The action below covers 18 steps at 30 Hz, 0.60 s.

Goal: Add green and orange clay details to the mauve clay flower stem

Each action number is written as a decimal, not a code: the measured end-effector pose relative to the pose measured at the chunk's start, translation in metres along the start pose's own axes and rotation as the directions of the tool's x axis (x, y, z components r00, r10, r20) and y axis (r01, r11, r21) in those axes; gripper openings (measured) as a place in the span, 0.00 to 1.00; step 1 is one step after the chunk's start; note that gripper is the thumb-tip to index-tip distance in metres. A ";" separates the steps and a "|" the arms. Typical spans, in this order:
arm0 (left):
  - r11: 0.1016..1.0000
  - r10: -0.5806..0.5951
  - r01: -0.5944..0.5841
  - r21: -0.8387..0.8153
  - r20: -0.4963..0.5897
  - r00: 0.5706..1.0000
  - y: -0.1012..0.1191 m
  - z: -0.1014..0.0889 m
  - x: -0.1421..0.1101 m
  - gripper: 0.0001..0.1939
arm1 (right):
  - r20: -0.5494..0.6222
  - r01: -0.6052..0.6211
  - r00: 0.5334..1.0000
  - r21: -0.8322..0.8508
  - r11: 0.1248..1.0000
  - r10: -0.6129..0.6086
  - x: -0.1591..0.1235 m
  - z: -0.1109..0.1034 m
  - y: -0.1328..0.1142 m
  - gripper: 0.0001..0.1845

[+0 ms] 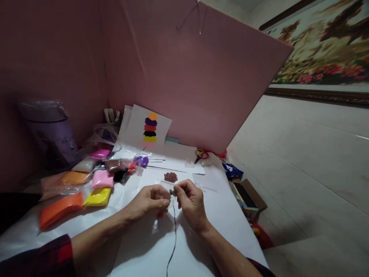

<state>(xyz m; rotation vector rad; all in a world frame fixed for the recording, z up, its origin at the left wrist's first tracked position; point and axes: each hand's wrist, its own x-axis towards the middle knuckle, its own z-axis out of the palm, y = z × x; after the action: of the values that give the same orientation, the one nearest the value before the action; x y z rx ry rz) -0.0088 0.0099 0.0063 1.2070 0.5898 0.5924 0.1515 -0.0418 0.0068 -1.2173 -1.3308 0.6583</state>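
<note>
Over the white paper, my right hand (190, 202) pinches a small dark-green lump (172, 192), which looks like modelling clay. Close beside it is my left hand (152, 200), its fingers curled in a pinch. Something clear and shiny shows at its fingertips, too faint to name. A thin dark cord or wire (175, 234) runs from below the fingertips toward the near edge of the view. Just beyond my hands lies a brown piece (171, 177) with a fringed, petal-like outline.
On the left lie several packets of coloured clay, among them an orange packet (61, 209) and a yellow packet (98, 196). Scissors (198, 156) rest at the back. A card with coloured shapes (161, 125) leans on the pink board (184, 80). A purple container (53, 138) stands far left.
</note>
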 end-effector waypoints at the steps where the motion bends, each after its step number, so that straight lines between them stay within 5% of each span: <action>1: 1.000 -0.008 0.008 0.010 -0.012 1.000 0.000 -0.001 0.000 0.19 | -0.013 -0.008 1.000 0.010 1.000 0.008 0.000 0.000 0.000 0.11; 7: 0.997 -0.048 0.052 0.062 -0.067 0.997 0.002 0.000 0.000 0.23 | -0.099 -0.083 0.991 0.038 0.996 0.086 0.011 -0.006 0.005 0.14; 12: 0.990 -0.016 0.042 0.134 -0.188 0.982 0.009 0.004 -0.003 0.27 | -0.410 -0.179 0.893 0.057 0.982 0.186 0.040 -0.040 0.031 0.18; 18: 0.975 0.124 -0.048 0.215 -0.358 0.925 0.015 -0.004 -0.001 0.22 | -0.548 -0.245 0.818 -0.053 0.968 0.177 0.062 -0.084 0.071 0.17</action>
<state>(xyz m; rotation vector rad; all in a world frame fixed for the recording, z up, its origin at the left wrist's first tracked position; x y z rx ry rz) -0.0139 0.0149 0.0195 1.3274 0.9378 0.8623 0.2622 0.0131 -0.0201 -1.5286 -0.7717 0.3429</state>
